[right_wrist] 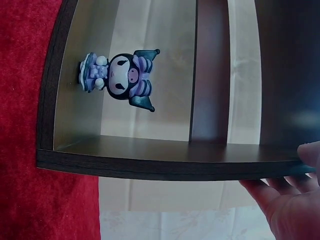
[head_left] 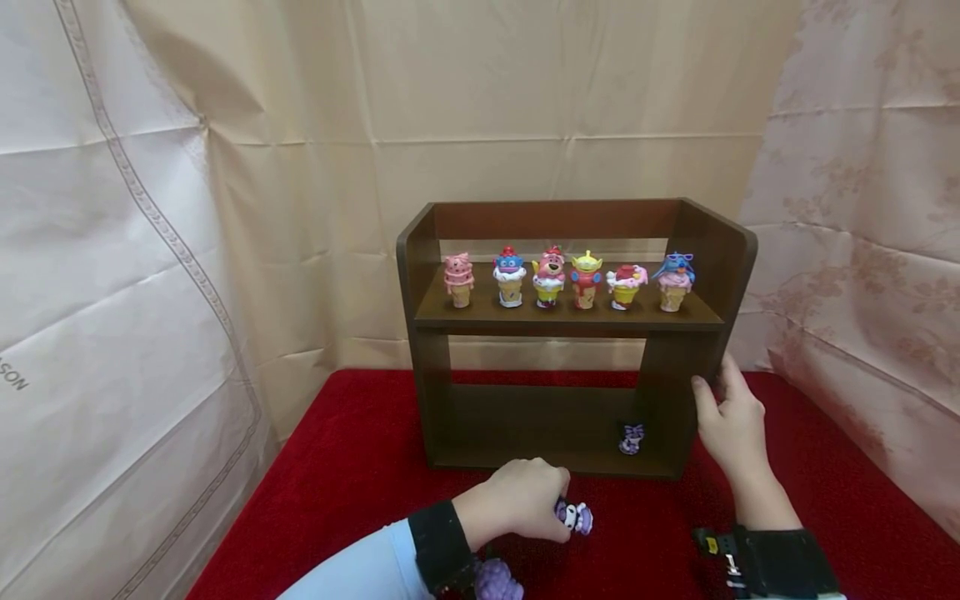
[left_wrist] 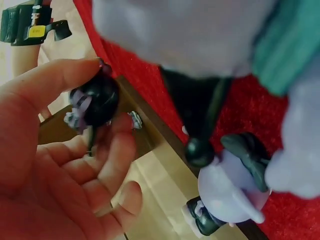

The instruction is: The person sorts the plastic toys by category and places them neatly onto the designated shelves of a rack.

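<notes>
My left hand pinches a small black-and-purple figurine with a white face, held just in front of the brown shelf unit. In the left wrist view the figurine's round black head shows between thumb and fingers. My right hand grips the right side panel of the shelf unit, thumb at the front edge and fingers behind the outer face. A similar figurine with a black hood, striped bow and purple dress stands on the lower shelf, near the right panel.
Several ice-cream-cone figurines, among them a pink one and a blue one, stand in a row on the upper shelf. Below my left wrist is a purple object. Red cloth covers the table; curtains hang behind.
</notes>
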The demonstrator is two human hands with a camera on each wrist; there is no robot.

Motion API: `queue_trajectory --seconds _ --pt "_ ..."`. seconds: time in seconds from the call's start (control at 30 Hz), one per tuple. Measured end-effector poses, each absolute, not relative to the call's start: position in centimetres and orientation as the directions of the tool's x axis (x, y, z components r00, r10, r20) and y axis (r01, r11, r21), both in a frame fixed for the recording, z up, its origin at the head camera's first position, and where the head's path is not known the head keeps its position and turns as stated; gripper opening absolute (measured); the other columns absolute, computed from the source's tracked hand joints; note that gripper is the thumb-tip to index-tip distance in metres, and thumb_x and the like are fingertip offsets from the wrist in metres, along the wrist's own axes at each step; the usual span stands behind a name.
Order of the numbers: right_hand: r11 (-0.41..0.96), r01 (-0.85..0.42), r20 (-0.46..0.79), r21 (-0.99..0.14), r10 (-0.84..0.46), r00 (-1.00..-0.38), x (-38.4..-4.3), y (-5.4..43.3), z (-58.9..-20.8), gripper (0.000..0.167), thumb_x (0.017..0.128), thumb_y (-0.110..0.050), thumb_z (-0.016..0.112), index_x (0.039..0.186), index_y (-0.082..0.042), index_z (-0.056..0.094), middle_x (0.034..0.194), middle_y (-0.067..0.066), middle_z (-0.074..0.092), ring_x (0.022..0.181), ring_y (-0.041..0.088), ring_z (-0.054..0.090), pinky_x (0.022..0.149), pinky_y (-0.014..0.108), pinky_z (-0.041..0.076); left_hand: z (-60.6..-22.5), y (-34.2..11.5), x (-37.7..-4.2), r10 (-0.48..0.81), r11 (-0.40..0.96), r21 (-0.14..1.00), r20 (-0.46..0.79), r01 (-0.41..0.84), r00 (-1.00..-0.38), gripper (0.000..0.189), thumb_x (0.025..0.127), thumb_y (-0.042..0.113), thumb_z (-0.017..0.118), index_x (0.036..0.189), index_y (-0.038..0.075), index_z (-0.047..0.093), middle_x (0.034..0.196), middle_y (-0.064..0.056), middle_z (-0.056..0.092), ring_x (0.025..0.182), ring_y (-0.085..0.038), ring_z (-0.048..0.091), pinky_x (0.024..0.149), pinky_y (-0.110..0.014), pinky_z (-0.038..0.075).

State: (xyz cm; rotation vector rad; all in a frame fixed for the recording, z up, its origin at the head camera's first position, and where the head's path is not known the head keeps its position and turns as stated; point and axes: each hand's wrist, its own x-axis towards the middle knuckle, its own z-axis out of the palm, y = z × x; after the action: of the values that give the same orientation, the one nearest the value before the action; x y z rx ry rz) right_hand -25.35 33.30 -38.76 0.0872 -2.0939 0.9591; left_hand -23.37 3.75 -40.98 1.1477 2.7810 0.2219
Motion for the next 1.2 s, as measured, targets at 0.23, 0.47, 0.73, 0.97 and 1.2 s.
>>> queue_trajectory --seconds 0.23,0.47,0.73,0.97,1.2 --pt "0.699 -0.374 0.699 -0.61 0.251 -0.67 -25.5 33.5 -38.9 0.053 0.102 -0.006 0.059 0.153 -0.013 0.047 0.136 0.025 0.06 0.119 0.041 0.06 0.084 0.002 0.037 -40.1 3.2 -23.8 0.709 0.65 0.393 -0.005 0.65 -0.706 0.031 0.082 0.027 0.085 0.103 0.017 0.065 0.077 0.012 0.057 0.062 -0.002 0.054 0.054 -0.018 0.047" --pt "0.704 -0.366 0.7 -0.608 0.258 -0.666 -25.4 33.4 -38.8 0.053 0.102 -0.006 0.059 0.153 -0.014 0.047 0.136 0.023 0.061 0.118 0.041 0.061 0.084 0.001 0.036 -39.8 2.4 -24.4 0.698 0.583 0.546 0.043 0.602 -0.715 0.037 0.082 0.027 0.087 0.111 0.014 0.067 0.072 0.01 0.057 0.057 -0.003 0.048 0.052 -0.019 0.045" --pt "0.707 -0.356 0.695 -0.611 0.263 -0.669 -25.4 33.4 -38.8 0.053 0.102 -0.007 0.059 0.153 -0.015 0.046 0.135 0.024 0.061 0.118 0.039 0.062 0.083 0.001 0.037 -39.4 1.8 -25.3 0.68 0.501 0.639 0.126 0.583 -0.722 0.037 0.08 0.03 0.089 0.106 0.016 0.067 0.08 0.013 0.062 0.069 -0.003 0.057 0.059 -0.02 0.051" --pt "0.708 -0.354 0.691 -0.612 0.261 -0.674 -25.3 33.3 -38.8 0.054 0.103 -0.007 0.059 0.154 -0.015 0.045 0.138 0.021 0.061 0.118 0.042 0.061 0.083 0.0 0.034 -38.6 1.6 -25.7 0.65 0.475 0.686 0.148 0.551 -0.745 0.038 0.08 0.03 0.088 0.107 0.017 0.065 0.087 0.012 0.064 0.077 -0.004 0.059 0.067 -0.021 0.053" --pt "0.7 -0.36 0.689 -0.617 0.26 -0.676 -25.4 33.5 -38.8 0.054 0.102 -0.007 0.058 0.154 -0.015 0.046 0.138 0.023 0.06 0.119 0.043 0.06 0.084 0.001 0.036 -37.9 1.3 -25.8 0.608 0.424 0.732 0.205 0.533 -0.767 0.034 0.083 0.027 0.086 0.106 0.016 0.064 0.095 0.01 0.064 0.082 -0.005 0.059 0.07 -0.022 0.053"
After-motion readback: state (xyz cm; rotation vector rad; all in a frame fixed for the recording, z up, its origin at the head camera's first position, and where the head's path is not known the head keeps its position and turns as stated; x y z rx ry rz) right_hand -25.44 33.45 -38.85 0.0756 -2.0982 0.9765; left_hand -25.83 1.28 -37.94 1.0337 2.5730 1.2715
